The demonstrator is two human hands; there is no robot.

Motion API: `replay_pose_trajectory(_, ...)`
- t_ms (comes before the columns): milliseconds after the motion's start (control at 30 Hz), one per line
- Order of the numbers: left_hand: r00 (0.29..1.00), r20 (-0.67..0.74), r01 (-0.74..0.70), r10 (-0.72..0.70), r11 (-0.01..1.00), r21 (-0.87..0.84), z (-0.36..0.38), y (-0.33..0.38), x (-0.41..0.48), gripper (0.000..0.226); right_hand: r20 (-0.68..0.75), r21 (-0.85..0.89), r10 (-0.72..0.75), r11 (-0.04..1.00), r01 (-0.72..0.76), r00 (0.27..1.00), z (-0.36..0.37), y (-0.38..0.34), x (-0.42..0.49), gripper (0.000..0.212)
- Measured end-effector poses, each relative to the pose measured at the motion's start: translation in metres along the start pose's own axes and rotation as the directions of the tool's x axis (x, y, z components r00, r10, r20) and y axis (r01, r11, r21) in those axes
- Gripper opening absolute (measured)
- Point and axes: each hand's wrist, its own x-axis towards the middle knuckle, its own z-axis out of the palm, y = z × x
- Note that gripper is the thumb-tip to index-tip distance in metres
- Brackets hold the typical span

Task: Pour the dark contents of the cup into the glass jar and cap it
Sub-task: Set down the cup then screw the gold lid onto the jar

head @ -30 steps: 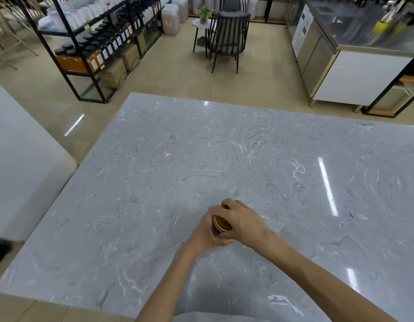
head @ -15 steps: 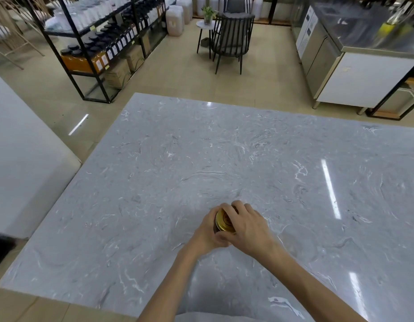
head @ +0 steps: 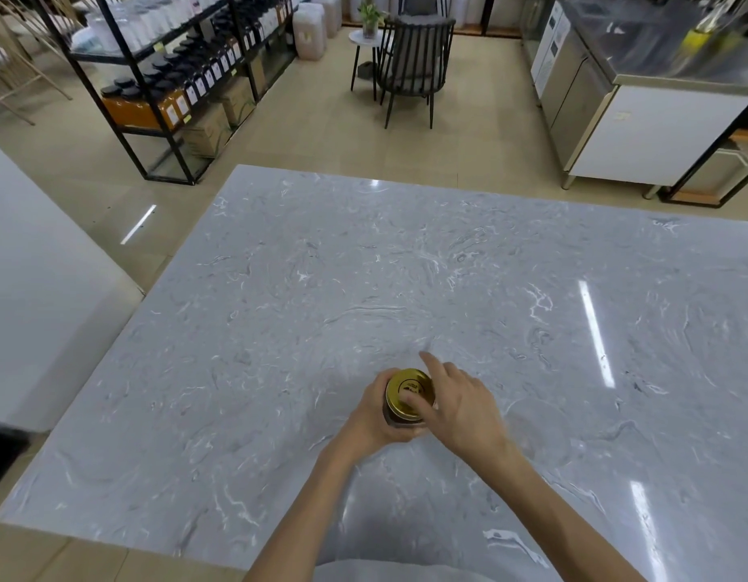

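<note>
In the lower middle of the frame, on the grey marble counter (head: pixel 279 371), the left hand (head: pixel 374 417) wraps the dark-filled glass jar (head: pixel 399 420); the right hand (head: pixel 464 409), grip spread, fingertips touching its gold lid (head: pixel 408 390).

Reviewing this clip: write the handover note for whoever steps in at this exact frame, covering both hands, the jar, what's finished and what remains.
Left hand: wrapped around the glass jar, holding it upright on the marble table.
Right hand: fingers spread, only a fingertip resting on the gold lid; not gripping it.
Jar: near the table's front middle, dark contents visible through the glass below the lid.
Cup: not in view.
Done: the contents are in the jar, lid seated on top.
Left: tightness cannot be judged from here; check the lid with a twist, then release the jar.
</note>
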Motion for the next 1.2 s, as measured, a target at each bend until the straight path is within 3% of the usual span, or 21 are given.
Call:
replay_pose_trajectory(133,1.0,-0.002,0.014,-0.014,1.0,0.006,0.0,0.004,-0.001,0.084,0.109,0.207,-0.081,0.977,0.057,0.991,0.0,-0.001,0.002,0.071)
replay_pose_trajectory(267,1.0,0.009,0.009,-0.009,1.0,0.02,0.0,0.004,-0.001,0.084,0.059,0.112,-0.077,0.991,0.07,0.995,-0.002,0.0,0.003,0.066)
replay_pose_trajectory(367,1.0,0.015,-0.006,0.006,1.0,0.028,-0.002,0.004,-0.001,0.086,0.129,0.139,-0.166,0.979,0.147,0.978,-0.003,-0.002,0.002,0.071)
replay_pose_trajectory(500,0.999,0.027,-0.033,0.032,0.999,0.025,-0.003,0.002,-0.002,0.084,0.11,-0.023,-0.127,0.991,0.13,0.986,0.002,-0.004,0.001,0.069)
replay_pose_trajectory(567,1.0,0.02,-0.019,0.018,0.996,0.083,-0.003,0.003,-0.001,0.083,0.079,0.011,-0.255,0.967,0.255,0.964,0.004,-0.004,0.007,0.062)
replay_pose_trajectory(633,0.999,0.029,-0.035,0.031,0.992,0.118,-0.004,0.003,0.0,0.079,0.092,0.065,-0.443,0.896,0.439,0.892,0.008,-0.001,0.017,0.043)
replay_pose_trajectory(733,0.999,0.038,-0.035,0.026,0.966,0.257,-0.003,0.014,0.004,0.06,-0.117,0.058,-0.496,0.861,0.505,0.86,0.025,0.005,0.024,0.022)
replay_pose_trajectory(833,0.995,-0.028,-0.064,0.095,0.828,0.557,0.013,0.015,0.0,0.037,-0.368,-0.008,-0.387,0.911,0.413,0.845,0.05,-0.003,0.025,0.009)
replay_pose_trajectory(933,0.986,-0.159,0.026,0.052,0.89,0.455,0.02,0.006,-0.005,0.048,-0.47,0.001,-0.237,0.963,0.269,0.85,0.068,-0.016,0.022,0.008)
replay_pose_trajectory(1000,0.997,-0.047,-0.028,0.059,0.87,0.491,0.011,0.006,-0.002,0.028,-0.452,-0.013,-0.219,0.971,0.239,0.865,0.069,-0.016,0.021,0.01)
replay_pose_trajectory(1033,0.998,0.029,-0.059,0.051,0.851,0.521,0.008,0.01,-0.001,0.021,-0.431,-0.05,-0.263,0.962,0.269,0.863,0.068,-0.012,0.02,0.011)
replay_pose_trajectory(1100,0.993,0.117,-0.089,0.029,0.827,0.555,0.002,0.006,0.006,0.032,-0.338,-0.153,-0.495,0.868,0.472,0.8,0.065,0.004,0.02,0.013)
replay_pose_trajectory(1167,0.983,0.179,-0.147,0.045,0.778,0.611,0.001,0.001,0.01,0.032,-0.204,-0.209,-0.734,0.679,0.704,0.648,0.06,0.02,0.023,0.013)
replay_pose_trajectory(1200,0.983,0.184,-0.12,0.006,0.778,0.616,0.0,-0.001,0.008,0.03,-0.169,-0.209,-0.786,0.618,0.758,0.595,0.059,0.023,0.026,0.012)
